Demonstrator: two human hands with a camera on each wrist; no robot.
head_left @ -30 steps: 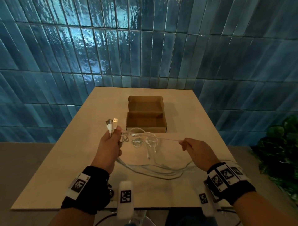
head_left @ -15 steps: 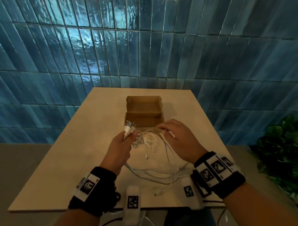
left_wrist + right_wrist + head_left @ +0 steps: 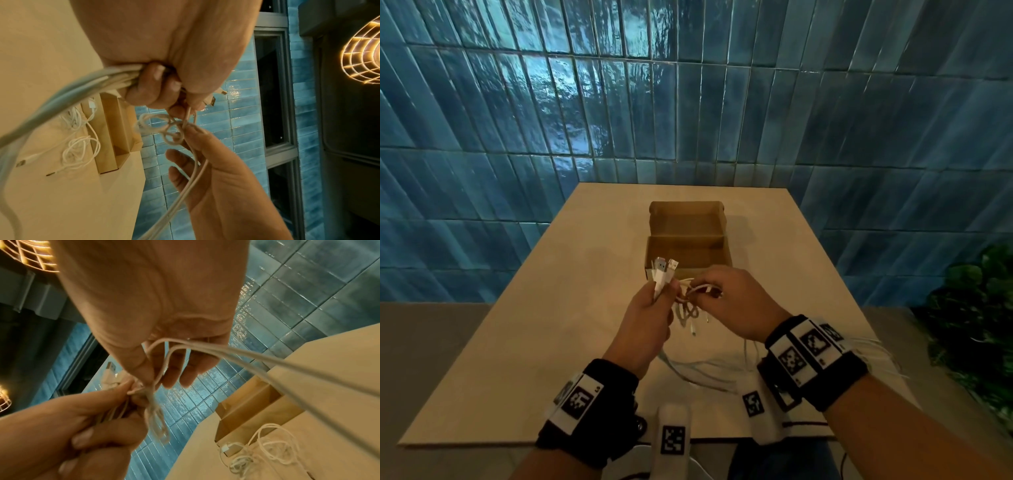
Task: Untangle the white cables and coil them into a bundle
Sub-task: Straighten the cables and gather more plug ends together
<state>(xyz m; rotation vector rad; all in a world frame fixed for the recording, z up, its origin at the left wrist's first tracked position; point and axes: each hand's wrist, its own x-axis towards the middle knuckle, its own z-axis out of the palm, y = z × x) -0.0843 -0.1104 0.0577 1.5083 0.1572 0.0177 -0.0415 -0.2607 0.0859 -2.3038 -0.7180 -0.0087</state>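
From the head camera, your left hand (image 3: 650,317) is closed in a fist around a bunch of thin white cables (image 3: 697,371), with their white USB plug ends (image 3: 663,269) sticking up just above your thumb and forefinger. Your right hand (image 3: 734,301) sits right beside that fist, its fingertips pinching the small knotted loops of cable (image 3: 693,291) that hang between the 2 hands. Below the grip the cables sag in long strands onto the pale wooden table (image 3: 517,342) and run back under your right wrist. Just beyond the plug ends stands the open brown cardboard box (image 3: 688,240). From the left wrist camera, your left hand (image 3: 164,53) has its fingers (image 3: 148,86) curled tight over the thick run of cables (image 3: 61,95), and a metal-tipped plug (image 3: 209,100) pokes out past the thumb. Directly under that fist, your right hand (image 3: 222,186) pinches the knot (image 3: 170,129) at thumb and forefinger while 2 strands trail down across its palm. A loose tangle of cable (image 3: 80,146) lies on the table against the box (image 3: 115,129). From the right wrist camera, your right hand (image 3: 156,305) pinches the knot (image 3: 152,395) with thumb and forefinger, the other fingers (image 3: 189,368) relaxed and straight, 2 strands sweeping away to the right. Your left hand (image 3: 68,431) grips its bunch touching that pinch; below it, more tangled cable (image 3: 263,456) lies beside the box (image 3: 246,405).
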